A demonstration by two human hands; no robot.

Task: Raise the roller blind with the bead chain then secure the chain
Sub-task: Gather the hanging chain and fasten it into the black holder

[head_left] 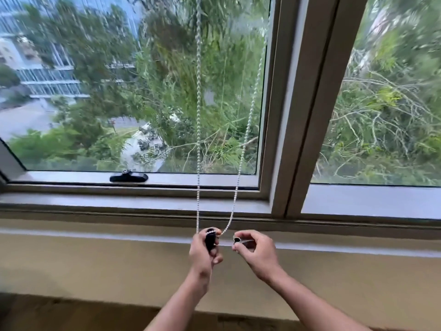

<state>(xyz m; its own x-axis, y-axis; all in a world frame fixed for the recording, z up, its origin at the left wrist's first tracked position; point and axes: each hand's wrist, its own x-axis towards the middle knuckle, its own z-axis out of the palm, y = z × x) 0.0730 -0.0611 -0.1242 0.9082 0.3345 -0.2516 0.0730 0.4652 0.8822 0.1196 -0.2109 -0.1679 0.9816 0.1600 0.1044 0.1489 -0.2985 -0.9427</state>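
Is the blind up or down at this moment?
Up, at least past this view: no blind fabric covers the glass, and the chain loop hangs down to the left hand.

I see the bead chain (198,115) hanging before the window frame (284,115), the latch (128,177) at that frame's lower left.

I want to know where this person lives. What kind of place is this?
Probably a room high up in a flat or office. The big glass window looks down on treetops and a road, a white bead chain hangs from a blind, and both hands work below the grey sill.
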